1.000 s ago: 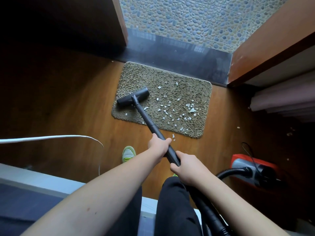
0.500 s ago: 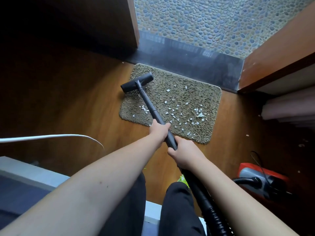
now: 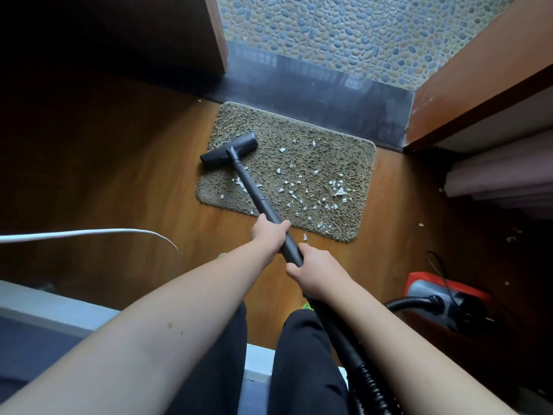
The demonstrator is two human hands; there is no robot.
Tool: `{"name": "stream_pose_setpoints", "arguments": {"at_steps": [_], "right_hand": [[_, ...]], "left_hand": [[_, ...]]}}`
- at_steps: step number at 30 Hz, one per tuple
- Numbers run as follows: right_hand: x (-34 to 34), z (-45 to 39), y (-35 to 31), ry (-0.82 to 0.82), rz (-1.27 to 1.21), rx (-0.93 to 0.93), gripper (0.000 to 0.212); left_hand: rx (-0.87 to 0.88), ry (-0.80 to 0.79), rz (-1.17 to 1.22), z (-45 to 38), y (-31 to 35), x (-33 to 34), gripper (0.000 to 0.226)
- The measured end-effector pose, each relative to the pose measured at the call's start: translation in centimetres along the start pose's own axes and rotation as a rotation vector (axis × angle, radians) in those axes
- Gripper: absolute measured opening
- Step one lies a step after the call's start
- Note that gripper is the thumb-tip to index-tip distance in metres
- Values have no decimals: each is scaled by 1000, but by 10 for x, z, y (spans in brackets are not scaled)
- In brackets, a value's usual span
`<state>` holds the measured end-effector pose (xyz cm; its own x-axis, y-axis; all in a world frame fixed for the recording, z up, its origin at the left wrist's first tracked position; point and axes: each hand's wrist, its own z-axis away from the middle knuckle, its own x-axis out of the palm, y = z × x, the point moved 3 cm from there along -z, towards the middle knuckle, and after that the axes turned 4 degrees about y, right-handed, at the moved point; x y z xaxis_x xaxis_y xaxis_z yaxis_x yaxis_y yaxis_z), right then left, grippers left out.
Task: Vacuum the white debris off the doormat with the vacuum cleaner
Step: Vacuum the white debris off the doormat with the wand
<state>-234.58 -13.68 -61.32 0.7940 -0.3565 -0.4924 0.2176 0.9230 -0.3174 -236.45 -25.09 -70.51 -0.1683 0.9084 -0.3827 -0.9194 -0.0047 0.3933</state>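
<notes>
From the head view, the person's left hand point(image 3: 270, 233) wraps the black wand point(image 3: 254, 191) of the vacuum cleaner from the left, fingers curled tight round it, and the right hand point(image 3: 314, 272) grips the same wand just below, nearer the body. The nozzle point(image 3: 229, 149) sits at the left edge of the doormat point(image 3: 344, 154), its outer end hanging over onto the wooden floor point(image 3: 119, 175). The doormat lies against the dark threshold point(image 3: 329, 91). White debris point(image 3: 339, 190) is scattered over the middle and near-right part of the mat, with a few bits close beside the wand and one or two on the floor off the near edge. The red canister point(image 3: 431, 287) stands on the floor to the right, its hose point(image 3: 410, 301) curving off its left end.

The step in hand looks like a sweep along the left edge. To do it well, the nozzle should stay flat on the pile, and move in slow overlapping strokes rightward toward the thicker scatter, without dragging the mat.
</notes>
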Motion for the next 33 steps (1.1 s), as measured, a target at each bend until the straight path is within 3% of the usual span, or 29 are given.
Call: {"name": "stream_pose_setpoints", "arguments": {"at_steps": [17,22,33], "right_hand": [[-2,45,60,-22,-51,75,13],[-2,55,71,-22,-55,78,13],[-1,46,56,-20,-43,39,12]], "left_hand": [[5,-78,-142,53,-24,42,50],[-10,-104,-177,65,-26,48,42],[-15,-77,-183,57,-19,34,55]]}}
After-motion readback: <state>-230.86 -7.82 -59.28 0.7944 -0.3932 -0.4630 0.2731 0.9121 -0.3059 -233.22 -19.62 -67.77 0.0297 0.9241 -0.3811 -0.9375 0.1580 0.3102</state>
